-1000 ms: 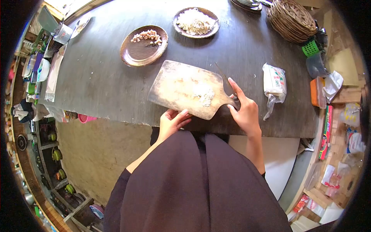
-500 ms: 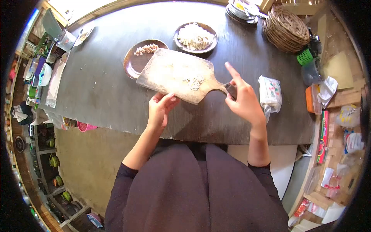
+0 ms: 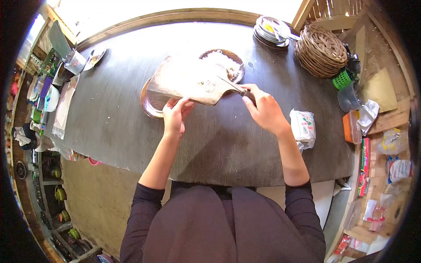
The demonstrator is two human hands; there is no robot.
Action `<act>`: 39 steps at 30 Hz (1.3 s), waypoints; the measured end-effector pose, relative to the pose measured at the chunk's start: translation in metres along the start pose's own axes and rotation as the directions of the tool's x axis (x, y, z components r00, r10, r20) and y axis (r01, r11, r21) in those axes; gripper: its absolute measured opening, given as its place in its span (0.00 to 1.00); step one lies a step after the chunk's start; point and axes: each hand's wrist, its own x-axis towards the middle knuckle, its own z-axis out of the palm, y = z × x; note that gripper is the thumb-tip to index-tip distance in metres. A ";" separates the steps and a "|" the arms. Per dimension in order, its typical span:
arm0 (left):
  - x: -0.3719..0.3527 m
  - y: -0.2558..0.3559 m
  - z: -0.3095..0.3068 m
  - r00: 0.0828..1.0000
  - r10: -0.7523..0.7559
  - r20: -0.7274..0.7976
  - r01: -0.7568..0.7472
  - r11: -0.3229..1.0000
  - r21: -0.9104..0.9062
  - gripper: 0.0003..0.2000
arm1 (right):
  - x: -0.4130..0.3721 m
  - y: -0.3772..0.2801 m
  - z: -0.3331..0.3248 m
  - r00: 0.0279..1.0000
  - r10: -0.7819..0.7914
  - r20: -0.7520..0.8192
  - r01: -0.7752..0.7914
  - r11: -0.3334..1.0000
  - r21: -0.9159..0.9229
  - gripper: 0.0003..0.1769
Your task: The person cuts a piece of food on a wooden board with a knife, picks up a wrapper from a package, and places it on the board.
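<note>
A wooden cutting board (image 3: 188, 81), washed out by glare, is held above the dark table (image 3: 219, 149). My left hand (image 3: 175, 115) grips its near left edge. In my right hand (image 3: 265, 109), closed near the board's handle, is a knife (image 3: 231, 84) whose blade points left over the board. Small chopped pieces (image 3: 209, 86) lie on the board. Under its left side a brown plate (image 3: 151, 105) is partly covered. Behind the board, a second brown plate (image 3: 239, 61) bears pale chopped food (image 3: 222, 60), also partly hidden.
A wrapped white packet (image 3: 302, 128) lies right of my right hand. Stacked plates (image 3: 271, 31) and woven baskets (image 3: 320, 51) stand at the back right. At the left are a container of utensils (image 3: 75, 62) and a small dish (image 3: 94, 58).
The board has moved away from me and to the left, covering more of both plates. My right index finger, stretched out before, is now curled, and the knife blade shows over the board.
</note>
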 end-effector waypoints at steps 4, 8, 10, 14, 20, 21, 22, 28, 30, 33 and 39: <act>0.010 0.003 0.005 1.000 0.007 -0.016 -0.007 1.000 0.002 0.05 | 0.006 0.007 0.011 0.968 -0.226 -0.113 0.210 0.969 -0.133 0.17; 0.011 0.011 0.011 0.999 0.011 -0.043 -0.010 1.000 0.020 0.06 | 0.011 0.005 0.018 0.919 -0.388 -0.067 0.367 0.905 -0.217 0.20; 0.014 0.012 0.010 0.999 0.012 -0.036 -0.011 1.000 0.028 0.06 | 0.017 0.010 0.023 0.895 -0.429 -0.120 0.386 0.881 -0.273 0.27; 0.019 0.013 0.008 0.999 -0.013 -0.034 0.013 1.000 0.025 0.08 | 0.031 0.023 0.029 0.908 -0.405 -0.108 0.359 0.884 -0.299 0.23; 0.023 0.013 0.010 0.999 -0.016 -0.042 0.018 0.999 0.049 0.08 | 0.058 0.050 0.023 0.907 -0.399 -0.138 0.319 0.861 -0.396 0.24; 0.023 0.014 0.010 0.999 -0.018 -0.042 0.021 0.999 0.050 0.08 | 0.062 0.054 0.021 0.908 -0.397 -0.137 0.317 0.862 -0.395 0.24; 0.024 0.014 0.011 0.999 -0.021 -0.047 0.023 0.998 0.051 0.07 | 0.066 0.060 0.021 0.922 -0.365 -0.132 0.285 0.867 -0.409 0.24; 0.024 0.013 0.013 0.999 0.001 -0.032 0.001 0.997 0.083 0.07 | 0.086 0.083 0.018 0.926 -0.337 -0.172 0.206 0.831 -0.516 0.25; 0.023 0.013 0.011 1.000 0.007 -0.025 -0.005 0.996 0.086 0.07 | 0.085 0.086 0.018 0.922 -0.334 -0.197 0.178 0.817 -0.549 0.24; 0.022 0.015 0.011 1.000 0.006 -0.028 -0.004 0.998 0.063 0.06 | 0.073 0.058 0.011 0.901 -0.364 -0.238 0.196 0.828 -0.526 0.24; 0.020 0.018 0.013 0.999 -0.022 -0.041 0.025 0.997 0.078 0.07 | 0.057 0.022 0.027 0.879 -0.436 -0.195 0.350 0.866 -0.358 0.24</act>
